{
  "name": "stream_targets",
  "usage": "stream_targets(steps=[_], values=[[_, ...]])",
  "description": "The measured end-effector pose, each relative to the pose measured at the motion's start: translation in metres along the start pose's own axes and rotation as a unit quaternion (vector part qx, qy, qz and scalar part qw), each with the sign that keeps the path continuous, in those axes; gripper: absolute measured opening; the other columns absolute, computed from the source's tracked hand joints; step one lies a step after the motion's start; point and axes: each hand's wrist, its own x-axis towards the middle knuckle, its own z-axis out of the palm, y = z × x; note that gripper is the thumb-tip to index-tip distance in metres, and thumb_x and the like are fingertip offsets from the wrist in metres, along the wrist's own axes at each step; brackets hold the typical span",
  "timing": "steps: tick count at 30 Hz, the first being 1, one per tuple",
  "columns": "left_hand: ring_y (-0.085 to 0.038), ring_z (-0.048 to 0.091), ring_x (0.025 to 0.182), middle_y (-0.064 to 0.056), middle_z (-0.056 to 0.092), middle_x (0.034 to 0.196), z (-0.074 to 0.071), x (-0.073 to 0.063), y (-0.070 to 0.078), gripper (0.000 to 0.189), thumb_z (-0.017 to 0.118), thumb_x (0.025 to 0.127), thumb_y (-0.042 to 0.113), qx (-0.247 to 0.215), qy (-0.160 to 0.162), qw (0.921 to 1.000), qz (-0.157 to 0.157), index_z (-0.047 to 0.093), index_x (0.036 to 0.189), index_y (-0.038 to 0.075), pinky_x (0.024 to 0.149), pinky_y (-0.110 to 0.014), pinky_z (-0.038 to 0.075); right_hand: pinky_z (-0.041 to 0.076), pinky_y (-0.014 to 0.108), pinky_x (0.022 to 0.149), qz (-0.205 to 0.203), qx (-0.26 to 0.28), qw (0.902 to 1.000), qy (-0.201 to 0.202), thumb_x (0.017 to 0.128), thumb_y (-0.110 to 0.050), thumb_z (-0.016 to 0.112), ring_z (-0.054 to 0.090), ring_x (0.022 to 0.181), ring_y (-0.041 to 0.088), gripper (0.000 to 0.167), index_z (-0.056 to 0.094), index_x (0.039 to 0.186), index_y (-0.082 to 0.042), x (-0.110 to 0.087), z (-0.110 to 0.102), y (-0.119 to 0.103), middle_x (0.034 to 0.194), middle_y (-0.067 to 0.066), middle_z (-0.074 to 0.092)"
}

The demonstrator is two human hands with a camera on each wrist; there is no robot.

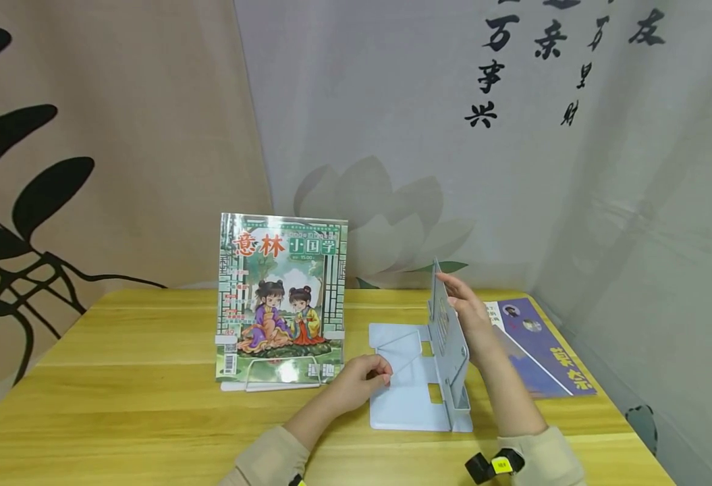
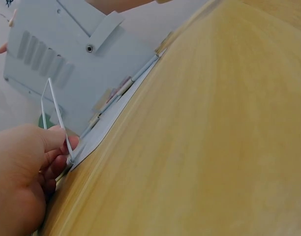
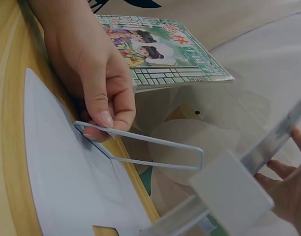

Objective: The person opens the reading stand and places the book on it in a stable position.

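Observation:
A pale grey metal book stand lies with its base plate flat on the table and its hinged panel raised nearly upright. My left hand is at the base's left side, thumb and fingers pinching a thin wire loop that tilts up from the base. On the panel's right side my right hand holds its upper part, and its fingertips show past the panel's edge in the left wrist view. Slots and a riveted clip mark the panel's face there.
Left of the hands, a magazine with two cartoon figures leans upright on another stand. A purple book lies flat at the right, partly behind my right forearm. A printed curtain hangs behind the wooden table.

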Motion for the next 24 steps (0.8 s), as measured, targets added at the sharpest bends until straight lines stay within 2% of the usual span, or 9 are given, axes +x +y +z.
stream_targets(steps=[5, 10, 12, 14, 18, 24], values=[[-0.009, 0.051, 0.074, 0.005, 0.059, 0.078, -0.002, -0.001, 0.002, 0.006, 0.062, 0.092, 0.004, 0.001, -0.003, 1.0000, -0.001, 0.064, 0.087, 0.004, 0.069, -0.024, 0.045, 0.006, 0.059, 0.109, -0.020, -0.012, 0.9997, 0.005, 0.093, -0.011, 0.042, 0.021, 0.139, 0.035, 0.046, 0.042, 0.135, 0.008, 0.000, 0.007, 0.003, 0.149, 0.019, 0.032], [-0.008, 0.051, 0.074, 0.006, 0.059, 0.077, -0.003, -0.002, 0.002, 0.007, 0.061, 0.093, 0.005, 0.002, -0.005, 1.0000, -0.002, 0.064, 0.087, 0.003, 0.069, -0.024, 0.045, 0.006, 0.063, 0.108, -0.023, -0.005, 0.9997, -0.002, 0.094, -0.008, 0.042, 0.022, 0.139, 0.036, 0.038, 0.052, 0.131, -0.005, 0.002, 0.015, 0.005, 0.149, 0.019, 0.031], [-0.008, 0.051, 0.074, 0.007, 0.058, 0.077, -0.003, -0.001, 0.002, 0.007, 0.061, 0.093, 0.005, 0.002, -0.006, 1.0000, -0.007, 0.064, 0.087, 0.004, 0.069, -0.023, 0.045, 0.008, 0.068, 0.105, -0.014, -0.021, 0.9997, -0.004, 0.095, -0.009, 0.042, 0.023, 0.139, 0.036, 0.038, 0.052, 0.131, -0.008, 0.003, 0.018, 0.005, 0.150, 0.018, 0.031], [-0.008, 0.051, 0.074, 0.007, 0.058, 0.077, -0.003, -0.001, 0.001, 0.007, 0.061, 0.093, 0.006, 0.001, -0.006, 0.9999, -0.011, 0.065, 0.087, 0.004, 0.069, -0.024, 0.045, 0.011, 0.071, 0.102, -0.005, -0.042, 0.9990, -0.011, 0.096, -0.010, 0.042, 0.024, 0.139, 0.036, 0.039, 0.049, 0.133, -0.004, 0.004, 0.022, 0.005, 0.151, 0.018, 0.029], [-0.007, 0.052, 0.075, 0.007, 0.058, 0.077, -0.002, -0.001, 0.001, 0.005, 0.062, 0.092, 0.006, -0.004, -0.005, 0.9998, -0.018, 0.065, 0.088, 0.006, 0.071, -0.024, 0.046, 0.017, 0.067, 0.104, 0.007, -0.074, 0.9967, -0.033, 0.096, -0.009, 0.042, 0.023, 0.139, 0.036, 0.041, 0.046, 0.135, 0.001, 0.006, 0.029, 0.005, 0.152, 0.018, 0.026], [-0.007, 0.052, 0.075, 0.008, 0.059, 0.077, -0.001, -0.001, 0.002, 0.005, 0.063, 0.092, 0.007, -0.003, -0.003, 0.9999, -0.016, 0.065, 0.087, 0.006, 0.073, -0.024, 0.046, 0.021, 0.068, 0.102, 0.013, -0.132, 0.9898, -0.053, 0.098, -0.013, 0.045, 0.022, 0.139, 0.037, 0.038, 0.050, 0.136, -0.008, 0.007, 0.037, 0.006, 0.153, 0.011, 0.028]])
